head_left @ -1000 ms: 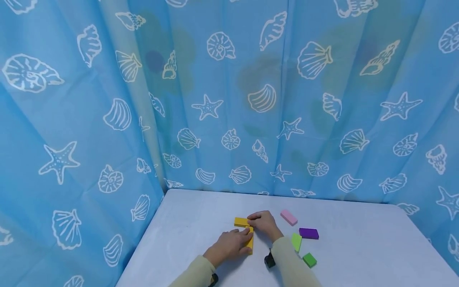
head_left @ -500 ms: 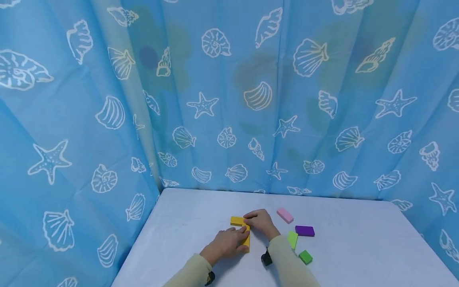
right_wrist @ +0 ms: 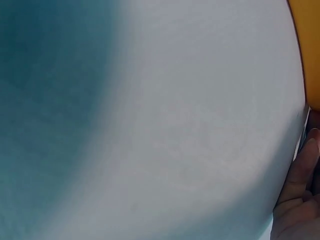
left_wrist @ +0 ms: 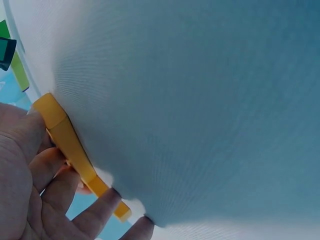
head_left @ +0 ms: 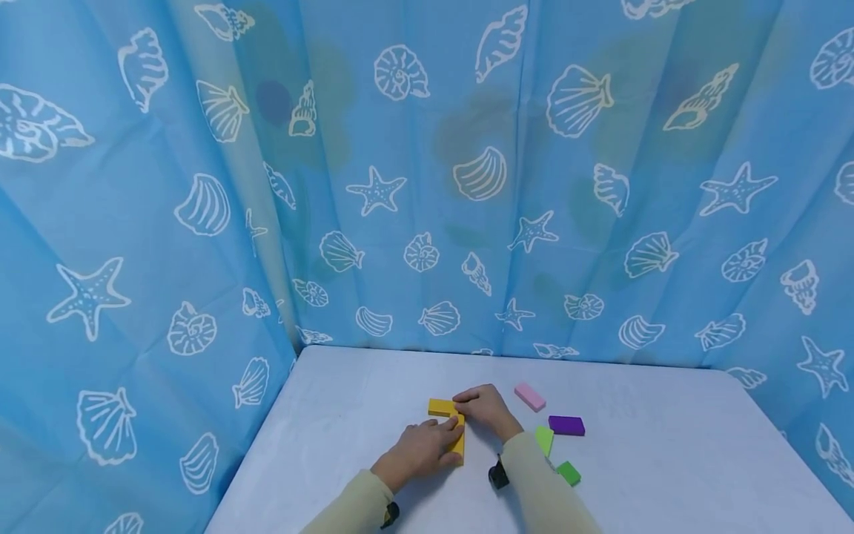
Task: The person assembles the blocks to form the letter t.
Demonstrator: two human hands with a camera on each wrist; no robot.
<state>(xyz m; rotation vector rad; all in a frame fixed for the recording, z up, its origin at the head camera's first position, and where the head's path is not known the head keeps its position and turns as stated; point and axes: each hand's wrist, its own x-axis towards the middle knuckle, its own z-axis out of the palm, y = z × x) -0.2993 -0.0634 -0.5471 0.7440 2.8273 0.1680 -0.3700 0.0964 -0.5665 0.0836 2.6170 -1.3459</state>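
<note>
Two yellow blocks lie on the white table in the head view, meeting at a corner. One yellow block [head_left: 439,407] lies crosswise at the back. The other yellow block [head_left: 459,448] runs towards me from its right end. My left hand [head_left: 419,449] holds this nearer block, thumb at its near end and fingers along its left side; the left wrist view shows fingers against the yellow block [left_wrist: 72,147]. My right hand [head_left: 488,409] grips the right end of the back block, its fingertips partly hidden. In the right wrist view, a yellow block [right_wrist: 307,45] shows beyond the fingers.
Right of my right hand lie a pink block [head_left: 530,397], a purple block [head_left: 566,426], a light green block [head_left: 544,440] and a small green block [head_left: 568,473]. My right sleeve [head_left: 543,489] passes close to the green ones. A blue shell-patterned curtain [head_left: 414,185] hangs behind the table.
The head view has shifted slightly, moving the whole scene a little left and up. Both hands stay at the yellow blocks, which keep the same arrangement.
</note>
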